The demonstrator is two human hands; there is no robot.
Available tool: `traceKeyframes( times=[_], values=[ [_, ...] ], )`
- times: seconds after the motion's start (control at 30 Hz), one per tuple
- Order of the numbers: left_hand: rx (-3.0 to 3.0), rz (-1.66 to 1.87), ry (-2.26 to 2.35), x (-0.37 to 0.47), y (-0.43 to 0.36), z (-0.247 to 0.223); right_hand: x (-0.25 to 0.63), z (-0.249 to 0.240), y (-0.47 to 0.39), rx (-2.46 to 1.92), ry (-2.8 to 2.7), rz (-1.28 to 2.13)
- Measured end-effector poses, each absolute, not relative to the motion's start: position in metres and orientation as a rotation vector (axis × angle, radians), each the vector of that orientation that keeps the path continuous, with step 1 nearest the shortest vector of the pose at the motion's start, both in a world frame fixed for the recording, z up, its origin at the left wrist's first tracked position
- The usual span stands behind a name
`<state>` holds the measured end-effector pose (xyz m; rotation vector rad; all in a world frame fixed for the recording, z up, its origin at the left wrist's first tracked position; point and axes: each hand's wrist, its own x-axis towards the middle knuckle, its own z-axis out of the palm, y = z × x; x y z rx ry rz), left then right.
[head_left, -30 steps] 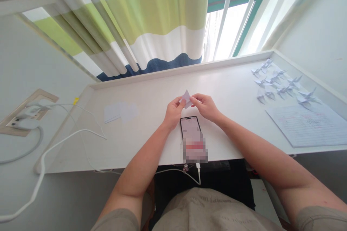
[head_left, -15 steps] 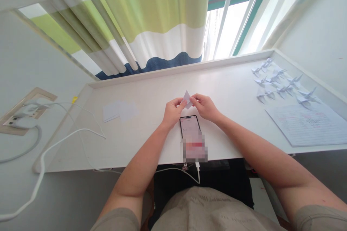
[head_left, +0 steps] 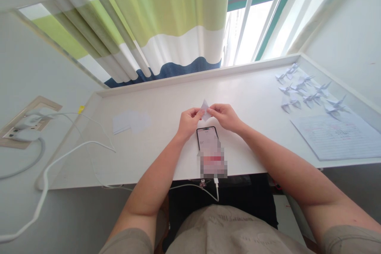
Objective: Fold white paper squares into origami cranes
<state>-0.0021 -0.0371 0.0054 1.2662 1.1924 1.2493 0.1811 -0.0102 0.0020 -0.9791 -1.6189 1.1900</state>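
Note:
Between my two hands is a small piece of folded white paper (head_left: 205, 108), diamond-shaped with its point facing away from me. My left hand (head_left: 189, 120) pinches its left side, thumb on top. From the right, my right hand (head_left: 222, 115) grips the opposite edge with thumb and fingers closed. The paper is held just over the white desk, beyond a phone (head_left: 208, 137) that lies face up. Fingertips cover part of the folds.
Several folded paper cranes (head_left: 309, 87) stand at the back right, behind a written sheet (head_left: 336, 137). Flat white paper squares (head_left: 121, 122) lie at left. A charging cable (head_left: 216, 190) runs from the phone over the desk's front edge; another white cable (head_left: 46, 182) hangs at left.
Both hands keep hold of the folded paper, and the right fingers have shifted very slightly along its edge. Otherwise the scene looks the same.

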Motion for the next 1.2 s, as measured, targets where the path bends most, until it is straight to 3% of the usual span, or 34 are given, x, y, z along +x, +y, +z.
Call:
traceKeyframes(
  times=[0.87, 1.2],
  values=[
    [1.124, 1.255, 1.119, -0.0025, -0.035, 0.0054, 0.1806, -0.0033, -0.006, -0.995, -1.48, 1.277],
    [1.12, 1.257, 1.114, -0.0015, -0.035, 0.005, 0.1788, -0.0017, -0.0115, -0.985, -1.576, 1.08]
  ],
)
